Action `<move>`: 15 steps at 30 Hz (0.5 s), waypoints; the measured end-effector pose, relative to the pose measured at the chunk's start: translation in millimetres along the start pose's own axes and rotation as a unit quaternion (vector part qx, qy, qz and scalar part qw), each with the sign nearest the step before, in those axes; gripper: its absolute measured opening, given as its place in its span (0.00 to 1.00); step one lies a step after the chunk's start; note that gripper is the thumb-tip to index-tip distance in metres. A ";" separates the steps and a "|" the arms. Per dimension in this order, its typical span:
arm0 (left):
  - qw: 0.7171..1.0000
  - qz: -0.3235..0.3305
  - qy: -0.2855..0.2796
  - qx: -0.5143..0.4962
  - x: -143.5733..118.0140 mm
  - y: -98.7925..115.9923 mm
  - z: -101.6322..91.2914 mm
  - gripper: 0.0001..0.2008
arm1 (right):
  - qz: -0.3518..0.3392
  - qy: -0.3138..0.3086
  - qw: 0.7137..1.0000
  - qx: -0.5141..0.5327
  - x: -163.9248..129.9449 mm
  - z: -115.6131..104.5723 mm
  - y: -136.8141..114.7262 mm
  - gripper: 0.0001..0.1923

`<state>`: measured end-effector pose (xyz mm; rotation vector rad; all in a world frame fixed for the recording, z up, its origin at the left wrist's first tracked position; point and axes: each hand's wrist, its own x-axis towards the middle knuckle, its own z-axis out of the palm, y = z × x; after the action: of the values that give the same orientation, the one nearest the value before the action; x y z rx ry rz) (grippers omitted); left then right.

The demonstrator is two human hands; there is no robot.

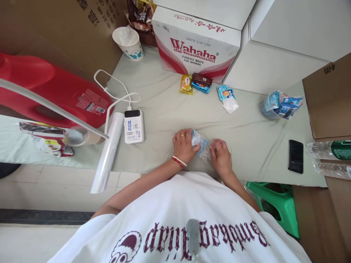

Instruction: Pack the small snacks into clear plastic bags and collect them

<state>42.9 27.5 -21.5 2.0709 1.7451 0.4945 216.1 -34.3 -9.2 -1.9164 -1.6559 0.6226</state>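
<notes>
My left hand [184, 145] and my right hand [221, 157] both grip a small clear plastic bag with blue-and-white packets inside [200, 144], held just above the grey cloth-covered table [246, 131] near its front edge. The left hand wears a ring and a bead bracelet. My fingers pinch the bag from either side, and part of it is hidden under them.
Behind lie a yellow snack packet [186, 84], a brown and blue packet [201, 82], a small blue packet on clear wrap [227, 97] and a bag of blue packets [281, 105]. A Wahaha carton [196, 45], white power bank [134, 126], phone [295, 156], paper cup [128, 43], plastic roll [107, 153].
</notes>
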 end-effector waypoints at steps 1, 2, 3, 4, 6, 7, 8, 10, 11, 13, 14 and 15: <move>1.000 0.002 -0.011 0.013 -0.5 0.4 -0.1 0.32 | 0.023 -0.022 0.999 0.030 2.7 1.6 -5.6 0.13; 0.999 0.009 -0.019 0.026 -1.3 1.7 -0.9 0.30 | 0.044 -0.042 0.996 0.064 6.4 4.3 -11.0 0.14; 0.999 0.019 -0.022 0.038 -2.3 3.7 -2.0 0.27 | 0.061 -0.055 0.991 0.105 10.6 7.8 -16.1 0.15; 0.998 0.035 -0.018 0.049 -3.5 5.9 -3.3 0.24 | 0.073 -0.060 0.984 0.151 14.9 11.8 -20.7 0.16; 0.995 0.076 0.001 0.065 -5.4 9.4 -5.6 0.19 | 0.089 -0.055 0.962 0.251 22.2 19.3 -28.4 0.19; 0.993 0.098 0.009 0.068 -5.9 9.6 -6.2 0.18 | 0.096 -0.056 0.947 0.303 24.3 21.9 -31.3 0.21; 0.991 0.119 0.014 0.065 -6.2 8.5 -6.4 0.19 | 0.106 -0.063 0.928 0.351 25.0 23.5 -33.5 0.24; 0.987 0.161 0.008 0.029 -6.5 2.4 -5.4 0.22 | 0.132 -0.088 0.890 0.428 22.4 23.6 -35.8 0.27; 0.983 0.184 0.000 -0.006 -6.9 -1.8 -4.4 0.24 | 0.146 -0.100 0.874 0.453 19.6 22.4 -35.9 0.28; 0.968 0.229 -0.025 -0.096 -9.2 -10.0 -2.7 0.29 | 0.167 -0.114 0.855 0.478 12.8 19.2 -33.7 0.28; 0.958 0.246 -0.040 -0.140 -11.4 -13.0 -2.2 0.33 | 0.172 -0.115 0.851 0.482 9.5 17.3 -31.7 0.28; 0.948 0.258 -0.056 -0.178 -14.3 -14.7 -2.1 0.36 | 0.175 -0.113 0.852 0.481 6.6 15.6 -29.2 0.28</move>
<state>27.0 15.8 -27.4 2.2144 0.9447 0.7595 185.1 -23.1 -1.8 -1.3761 -0.7815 1.5213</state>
